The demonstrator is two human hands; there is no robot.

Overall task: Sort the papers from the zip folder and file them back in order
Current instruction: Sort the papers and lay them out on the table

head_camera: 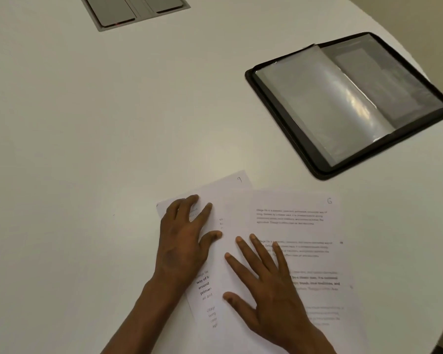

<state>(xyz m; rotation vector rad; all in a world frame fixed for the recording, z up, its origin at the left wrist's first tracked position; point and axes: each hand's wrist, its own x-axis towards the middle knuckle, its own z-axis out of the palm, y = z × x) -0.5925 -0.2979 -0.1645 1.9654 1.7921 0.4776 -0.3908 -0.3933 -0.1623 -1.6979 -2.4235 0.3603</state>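
On the near side of the white surface [87, 149], two overlapping papers [292, 226], marked 9 and 6 at their far corners. Left hand [182, 241] flat on the left sheet, fingers spread; right hand [264, 284] flat on the right sheet, fingers spread. Far right, well apart: zip folder [348, 103], lying open, clear sleeves showing. Far left: grey hatch [133, 8].

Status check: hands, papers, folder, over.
Left hand and right hand flat on the overlapping papers. Zip folder open, apart, far right. Nothing in the way.
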